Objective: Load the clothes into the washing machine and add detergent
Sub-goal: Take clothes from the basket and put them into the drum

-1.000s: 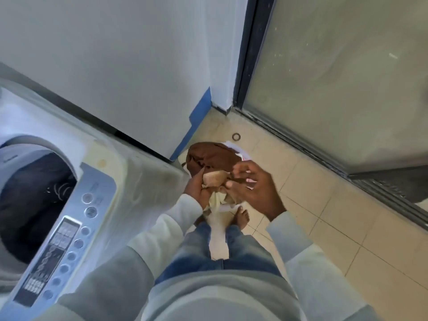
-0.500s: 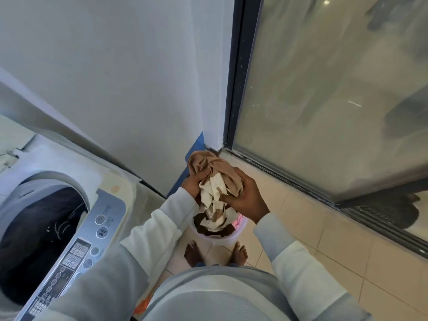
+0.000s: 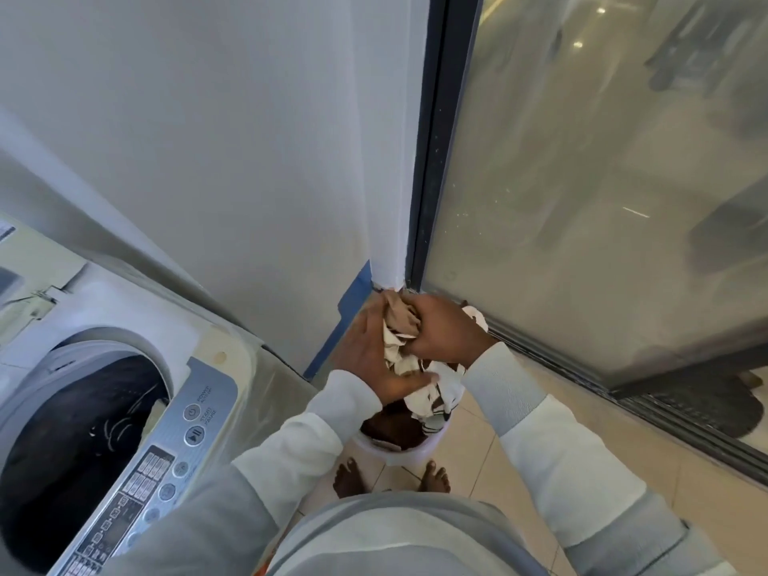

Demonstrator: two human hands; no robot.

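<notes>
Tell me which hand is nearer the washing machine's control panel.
Left. The left hand rests on the side of the clothes bundle facing the control panel; the right hand grips its far side, toward the glass door.

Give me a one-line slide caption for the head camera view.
Right hand grips a bundle of clothes, left hand pressed against it, above a white bucket beside the open washing machine.
</notes>
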